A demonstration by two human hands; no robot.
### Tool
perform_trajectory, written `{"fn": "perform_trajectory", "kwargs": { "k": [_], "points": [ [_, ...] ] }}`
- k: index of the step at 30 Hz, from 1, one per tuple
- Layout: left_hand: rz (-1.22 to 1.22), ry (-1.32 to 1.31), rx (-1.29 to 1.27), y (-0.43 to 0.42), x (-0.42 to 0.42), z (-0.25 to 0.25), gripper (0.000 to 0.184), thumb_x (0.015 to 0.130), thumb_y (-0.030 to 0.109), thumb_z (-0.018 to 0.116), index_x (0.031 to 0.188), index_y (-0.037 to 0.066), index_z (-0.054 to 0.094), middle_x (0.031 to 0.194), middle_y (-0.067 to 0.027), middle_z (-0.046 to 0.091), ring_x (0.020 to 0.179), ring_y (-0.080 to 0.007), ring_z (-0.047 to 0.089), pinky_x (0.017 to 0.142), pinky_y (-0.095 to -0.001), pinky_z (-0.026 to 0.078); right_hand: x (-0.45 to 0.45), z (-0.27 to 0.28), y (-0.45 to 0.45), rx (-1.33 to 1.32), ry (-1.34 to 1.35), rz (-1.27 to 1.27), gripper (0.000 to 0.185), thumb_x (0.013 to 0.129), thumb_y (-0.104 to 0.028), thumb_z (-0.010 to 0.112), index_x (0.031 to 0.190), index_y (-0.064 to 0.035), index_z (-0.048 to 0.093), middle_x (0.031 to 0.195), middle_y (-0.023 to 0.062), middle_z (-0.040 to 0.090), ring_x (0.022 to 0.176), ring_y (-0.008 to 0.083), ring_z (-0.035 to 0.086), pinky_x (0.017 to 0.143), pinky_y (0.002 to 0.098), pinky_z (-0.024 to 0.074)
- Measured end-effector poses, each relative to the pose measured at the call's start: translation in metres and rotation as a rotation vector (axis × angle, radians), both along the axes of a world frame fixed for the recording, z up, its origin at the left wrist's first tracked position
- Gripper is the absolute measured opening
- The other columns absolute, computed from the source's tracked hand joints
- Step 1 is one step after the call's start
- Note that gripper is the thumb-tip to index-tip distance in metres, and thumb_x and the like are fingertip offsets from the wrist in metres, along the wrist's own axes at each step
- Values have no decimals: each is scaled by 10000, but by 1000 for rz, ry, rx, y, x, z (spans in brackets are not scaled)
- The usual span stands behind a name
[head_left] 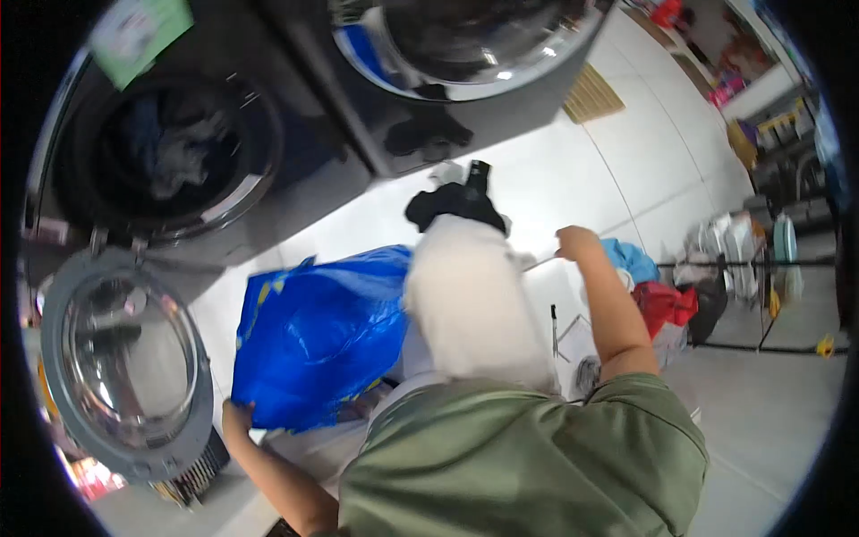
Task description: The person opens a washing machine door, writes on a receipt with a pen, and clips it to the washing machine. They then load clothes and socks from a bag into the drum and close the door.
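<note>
My left hand (238,417) is closed on the lower left edge of a large, shiny blue bag (331,327). Yellow lettering or trim shows along the bag's sides, and its inside is hidden from me. Out to the right, my right hand (577,242) hangs in the air with fingers loosely bent and apart, and no object shows in it. Between the hands is a cream cloth-covered shape (474,295), seemingly my own leg. Just beyond it, black cloth (456,206) lies on the floor.
At upper left, a front-loading washing machine (183,148) holds clothes, its round door (125,358) swung open beside the bag. A second machine (465,45) stands at the top. Red cloth (662,306), blue cloth (631,259) and a wire rack (769,262) are at right.
</note>
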State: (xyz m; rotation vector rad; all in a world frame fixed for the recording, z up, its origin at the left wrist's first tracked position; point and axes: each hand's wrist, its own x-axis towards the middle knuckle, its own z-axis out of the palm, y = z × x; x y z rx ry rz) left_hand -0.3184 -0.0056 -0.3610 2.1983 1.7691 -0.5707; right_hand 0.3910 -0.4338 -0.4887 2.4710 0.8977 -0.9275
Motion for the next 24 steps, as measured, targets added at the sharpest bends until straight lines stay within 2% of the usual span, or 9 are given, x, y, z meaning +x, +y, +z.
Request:
{"fn": "perform_trajectory", "kwargs": {
  "k": [2, 4, 6, 7, 10, 14, 15, 18, 24],
  "points": [
    [234, 79, 60, 1, -1, 8, 480, 826, 310, 733, 1069, -91, 629, 1034, -306, 664, 1041, -436, 631, 875, -494, 502, -31, -43, -19, 72, 87, -53, 548, 777, -369, 743, 1260, -146, 611, 1210, 147, 647, 1154, 327, 594, 943, 447, 499],
    [-166, 376, 123, 9, -13, 7, 463, 856, 323, 690, 1152, -29, 644, 1089, -308, 648, 1163, -445, 558, 968, -507, 458, -76, -70, -29, 228, 152, -74, 418, 799, -315, 708, 1157, -108, 647, 1147, 135, 678, 1094, 305, 634, 905, 448, 518],
    [-76, 252, 151, 0, 21, 25, 447, 871, 337, 672, 1183, 17, 653, 1154, -295, 628, 1221, -451, 505, 1017, -509, 423, -122, -105, -36, 255, 217, -71, 333, 796, -306, 709, 1064, -108, 694, 1070, 129, 702, 1022, 320, 661, 822, 447, 549],
    [-9, 190, 169, -7, 33, 37, 441, 879, 344, 662, 1199, 41, 657, 1187, -289, 618, 1250, -454, 478, 1042, -510, 405, -138, -118, -31, 12, 400, -86, 483, 811, -386, 717, 1229, -164, 626, 1177, 98, 659, 1103, 319, 620, 873, 459, 528],
    [-198, 186, 152, 17, 40, 43, 425, 888, 338, 660, 1189, 38, 665, 1292, -283, 559, 1257, -462, 470, 1063, -493, 387, -174, -138, -36, -11, 524, 83, 466, 809, -344, 705, 1236, -168, 636, 1199, 97, 659, 1113, 302, 620, 873, 446, 531],
    [-44, 2, 305, 13, 79, 50, 465, 889, 356, 667, 1227, 38, 648, 1430, -300, 419, 1293, -470, 432, 1084, -479, 363, -171, -178, -35, 158, 435, -151, 428, 842, -290, 648, 1236, -125, 627, 1151, 120, 677, 1088, 317, 631, 886, 436, 520],
    [-173, 37, 340, 17, 82, 49, 507, 888, 385, 669, 1264, 48, 626, 1450, -315, 381, 1312, -468, 413, 1080, -481, 369, -168, -152, -34, 295, 373, -289, 308, 854, -208, 611, 1131, -97, 684, 1140, 141, 682, 1093, 325, 632, 892, 437, 522],
    [-79, 52, 347, -1, 126, 58, 501, 907, 406, 650, 1287, 81, 621, 1474, -300, 357, 1331, -454, 397, 1071, -482, 385, -181, -142, -54, 479, 302, -598, 351, 859, -245, 610, 1177, -100, 648, 1151, 175, 666, 1095, 346, 620, 910, 444, 508],
    [-287, -28, 432, 29, 151, 52, 460, 921, 373, 640, 1278, 84, 624, 1496, -258, 352, 1357, -425, 377, 1094, -466, 359, -202, -153, -114, 188, 389, -411, 306, 845, -239, 618, 1093, -77, 691, 1108, 209, 665, 1057, 358, 631, 888, 445, 516]
  ]
}}
